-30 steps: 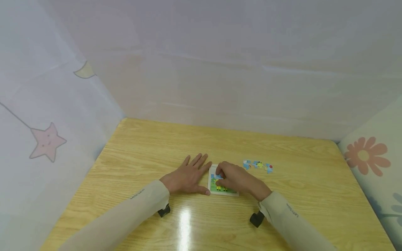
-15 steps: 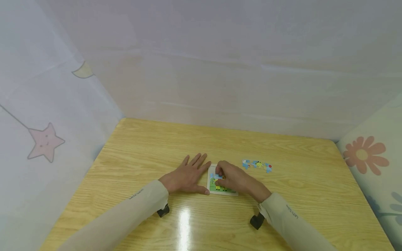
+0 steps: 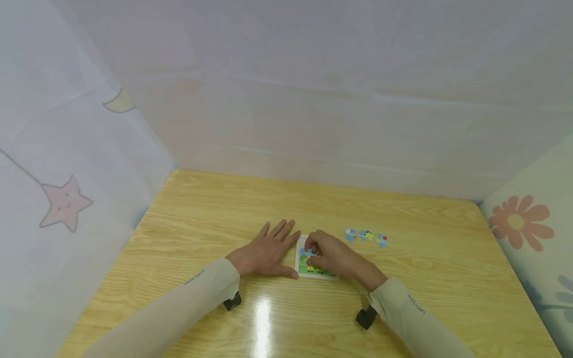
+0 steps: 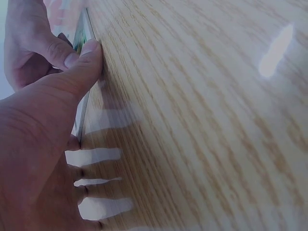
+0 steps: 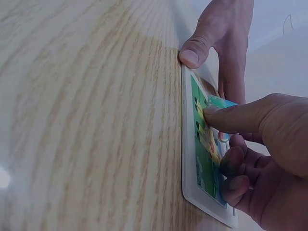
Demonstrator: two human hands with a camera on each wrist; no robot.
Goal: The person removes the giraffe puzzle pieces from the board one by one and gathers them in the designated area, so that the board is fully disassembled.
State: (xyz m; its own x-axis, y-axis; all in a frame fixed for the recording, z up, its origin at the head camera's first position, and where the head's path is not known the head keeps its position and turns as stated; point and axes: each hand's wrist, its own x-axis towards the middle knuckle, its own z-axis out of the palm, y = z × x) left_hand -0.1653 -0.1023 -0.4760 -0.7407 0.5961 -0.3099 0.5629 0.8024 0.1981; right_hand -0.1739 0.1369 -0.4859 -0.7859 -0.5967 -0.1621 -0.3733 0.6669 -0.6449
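A small white-framed jigsaw board with a green, blue and yellow picture lies on the table between the hands. My left hand lies with fingers spread at the board's left side, its thumb at the near corner of the frame. Over the board, my right hand has its fingers curled, pinching a blue-green puzzle piece that tilts up from the picture in the right wrist view. The right hand hides the board's right part. Three loose blue-and-yellow puzzle pieces lie beyond it, to the right.
The wood-grain table meets a pale cloth wall at its back edge. More cloth stands at both sides, printed with a pink star and a red flower. A bright reflection shines near the front.
Both hands stay nearly where they were. The right fingertips shift very slightly over the board, and the loose pieces have not moved.
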